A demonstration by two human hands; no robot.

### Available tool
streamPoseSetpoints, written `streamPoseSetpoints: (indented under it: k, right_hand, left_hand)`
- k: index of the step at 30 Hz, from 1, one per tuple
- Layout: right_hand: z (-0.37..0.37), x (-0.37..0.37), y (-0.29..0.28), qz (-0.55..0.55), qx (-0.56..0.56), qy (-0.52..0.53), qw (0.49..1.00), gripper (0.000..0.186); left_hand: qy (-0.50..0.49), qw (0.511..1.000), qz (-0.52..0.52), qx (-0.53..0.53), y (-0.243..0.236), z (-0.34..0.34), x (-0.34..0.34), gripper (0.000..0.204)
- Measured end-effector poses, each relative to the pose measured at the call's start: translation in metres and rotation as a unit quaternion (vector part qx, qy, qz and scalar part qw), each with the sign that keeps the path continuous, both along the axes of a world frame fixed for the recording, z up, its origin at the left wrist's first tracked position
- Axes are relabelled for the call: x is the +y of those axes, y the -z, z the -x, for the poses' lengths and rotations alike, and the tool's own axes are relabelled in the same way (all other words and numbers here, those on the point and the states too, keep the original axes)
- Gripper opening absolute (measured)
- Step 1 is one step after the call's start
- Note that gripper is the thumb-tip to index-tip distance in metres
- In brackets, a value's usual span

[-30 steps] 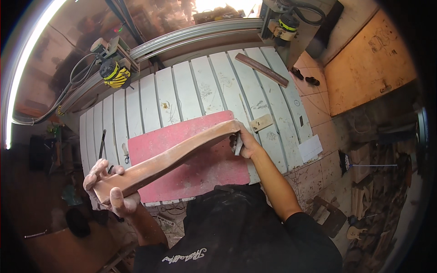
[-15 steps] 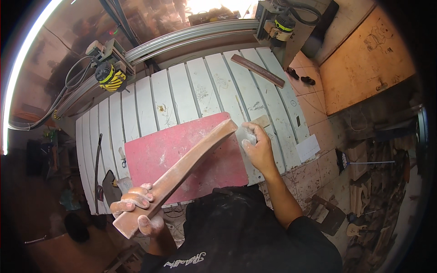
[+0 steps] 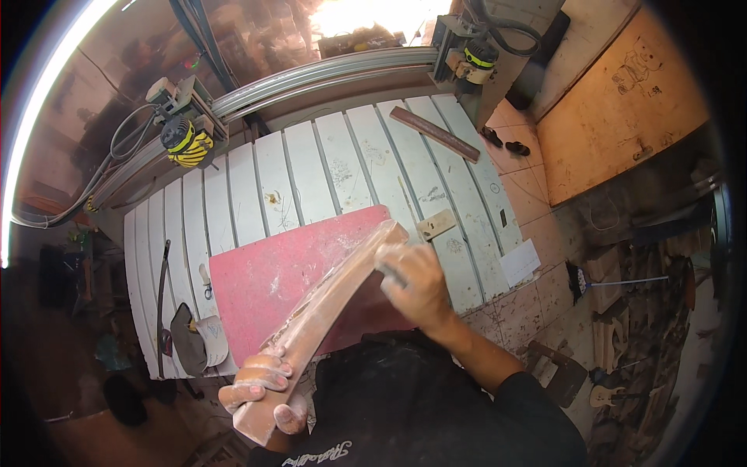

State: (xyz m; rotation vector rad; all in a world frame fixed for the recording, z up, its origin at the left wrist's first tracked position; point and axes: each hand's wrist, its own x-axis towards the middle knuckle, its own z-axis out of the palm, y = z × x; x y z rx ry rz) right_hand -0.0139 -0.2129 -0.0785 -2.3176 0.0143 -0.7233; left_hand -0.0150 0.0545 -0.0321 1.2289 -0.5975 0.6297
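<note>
My left hand (image 3: 264,383) is wrapped around the near end of a long, slightly curved piece of wood (image 3: 315,331), pale with dust. The piece slants up to the right above a red mat (image 3: 257,276), its far end held in the air. Dusty fingers of my right hand (image 3: 416,286) are curled close against the wood near that far end. A small grey piece (image 3: 391,272) shows between them; its kind is hard to make out. White powder also lies on the mat.
The mat lies on a white slatted table (image 3: 311,156). A dark wooden bar (image 3: 434,134) and a small beige block (image 3: 436,224) rest on its right part, near a white paper sheet (image 3: 520,263). Two machine heads (image 3: 187,144) hang from a metal rail (image 3: 327,74) across the back.
My right hand has come in from beside the wood's far end onto it, its fingers now closed. My left hand and the piece have shifted right and nearer. The view has tilted slightly.
</note>
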Motion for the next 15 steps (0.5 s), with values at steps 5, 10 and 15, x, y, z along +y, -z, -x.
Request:
streamPoseSetpoints:
  k: [5, 10, 15]
  right_hand:
    - [-0.007, -0.014, 0.009, -0.028, 0.018, 0.074, 0.997, 0.033]
    - [0.009, 0.006, -0.003, -0.009, -0.011, 0.009, 1.000, 0.035]
    - [0.008, 0.009, -0.001, -0.006, 0.003, 0.032, 0.999, 0.035]
  left_hand:
    - [-0.035, 0.997, 0.068, -0.030, 0.004, 0.006, -0.009, 0.044]
    - [-0.052, 0.994, 0.090, -0.019, 0.000, 0.003, -0.013, 0.045]
    - [-0.039, 0.996, 0.076, -0.035, 0.001, 0.003, -0.016, 0.045]
